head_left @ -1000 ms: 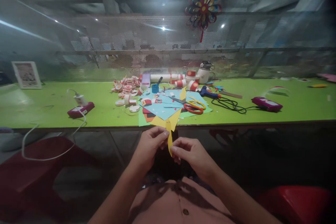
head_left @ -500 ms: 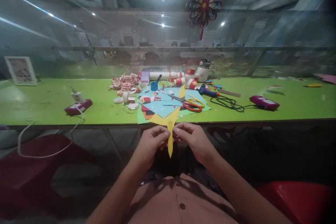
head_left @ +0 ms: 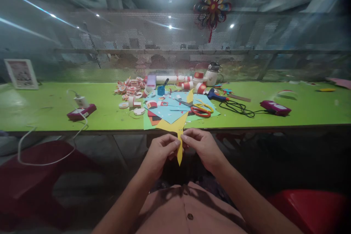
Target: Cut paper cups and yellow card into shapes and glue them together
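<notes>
A yellow paper piece (head_left: 179, 149) with a pointed lower tip hangs between my two hands, just below the front edge of the green table (head_left: 49, 109). My left hand (head_left: 160, 151) pinches its left side with thumb and fingers closed. My right hand (head_left: 201, 148) pinches its right side the same way. Both hands sit in front of my chest, over my lap. The paper's upper part fans out toward the sheets on the table.
Coloured paper sheets (head_left: 170, 111), red and yellow scissors (head_left: 201, 109), paper rolls (head_left: 131, 89), a blue glue gun (head_left: 216, 95) with a black cord, two magenta boxes (head_left: 275, 107) and a white jug (head_left: 212, 75) lie on the table. A paper flower (head_left: 212, 5) hangs above. Red stools (head_left: 309, 208) stand at both sides.
My right hand rose from the paper's lower tip to pinch it level with my left hand. The view shifted slightly.
</notes>
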A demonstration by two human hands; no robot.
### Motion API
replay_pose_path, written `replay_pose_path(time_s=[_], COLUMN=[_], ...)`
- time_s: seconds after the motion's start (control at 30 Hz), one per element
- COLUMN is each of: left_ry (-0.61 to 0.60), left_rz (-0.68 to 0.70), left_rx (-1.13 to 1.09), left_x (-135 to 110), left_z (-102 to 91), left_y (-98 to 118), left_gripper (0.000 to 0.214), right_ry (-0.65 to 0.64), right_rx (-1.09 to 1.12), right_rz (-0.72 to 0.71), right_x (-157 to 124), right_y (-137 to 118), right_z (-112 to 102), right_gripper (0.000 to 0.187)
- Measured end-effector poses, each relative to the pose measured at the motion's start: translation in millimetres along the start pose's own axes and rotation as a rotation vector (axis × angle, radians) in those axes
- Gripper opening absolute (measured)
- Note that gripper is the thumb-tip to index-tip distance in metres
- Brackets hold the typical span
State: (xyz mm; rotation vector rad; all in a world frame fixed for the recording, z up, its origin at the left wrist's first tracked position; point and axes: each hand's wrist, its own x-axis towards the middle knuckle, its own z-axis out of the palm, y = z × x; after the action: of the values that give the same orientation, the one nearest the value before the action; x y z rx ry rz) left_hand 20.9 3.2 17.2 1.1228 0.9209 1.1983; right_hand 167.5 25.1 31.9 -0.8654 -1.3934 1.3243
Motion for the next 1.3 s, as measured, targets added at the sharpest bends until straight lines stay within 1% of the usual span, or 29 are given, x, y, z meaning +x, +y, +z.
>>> replay_pose_path(time_s=[0.2, 0.33, 0.5, 0.73, 0.9, 1.0, 1.2, 1.3], left_ry=[-0.002, -0.006, -0.006, -0.031, -0.048, -0.039, -0.027, -0.046], left_rz=[0.010, 0.016, -0.008, 0.000, -0.074, -0.117, -0.148, -0.162], left_rx=[0.017, 0.027, 0.009, 0.006, -0.025, -0.027, -0.031, -0.049], left_x=[0, -1, 0, 0, -4, -6, -8, -9], left_z=[0.6, 1.5, 1.6, 0.5, 1.3, 1.8, 1.8, 1.7], left_y=[-3, -2, -2, -9, -17, -19, -17, -17], left_gripper=[0.020, 0.021, 0.023, 0.019, 0.019, 0.019, 0.020, 0.020], right_ry=[0.001, -0.024, -0.034, -0.034, -0.005, -0.010, -0.028, -0.029], right_rx=[-0.011, -0.022, -0.027, -0.023, -0.010, 0.006, 0.047, 0.068], right_rz=[0.006, 0.012, 0.019, 0.024, 0.011, 0.011, 0.010, 0.010], right_x=[1, 2, 3, 4, 9, 12, 15, 15], right_y=[0, -1, -1, 2, 7, 11, 13, 13], right_z=[-1, -1, -2, -5, -9, -10, -10, -10], right_gripper=[0.019, 0.019, 0.020, 0.023, 0.023, 0.023, 0.021, 0.019])
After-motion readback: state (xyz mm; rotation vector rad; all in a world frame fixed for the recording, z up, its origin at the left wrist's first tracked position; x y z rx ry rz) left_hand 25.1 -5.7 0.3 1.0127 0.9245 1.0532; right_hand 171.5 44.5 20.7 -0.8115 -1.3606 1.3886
